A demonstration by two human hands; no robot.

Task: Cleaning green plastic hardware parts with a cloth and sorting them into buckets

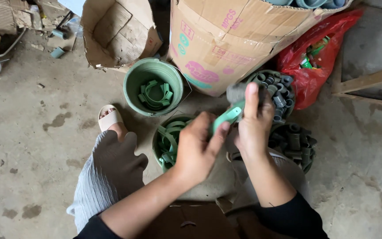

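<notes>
My left hand (197, 148) grips the lower end of a light green plastic clip piece (229, 117). My right hand (253, 121) holds a dark grey tube piece (236, 93) at the top of that green piece, thumb pointing up. Both hands are together above a green bucket (158, 152) that holds several green strips. A second green bucket (132, 84) with more green strips stands further away, to the left.
Two containers of dark grey tube pieces (279, 90), (297, 141) sit to the right. A large cardboard box (226, 40) and a red plastic bag (317, 55) stand behind them. An open empty carton (118, 31) lies far left. My sandalled foot (110, 118) rests on concrete.
</notes>
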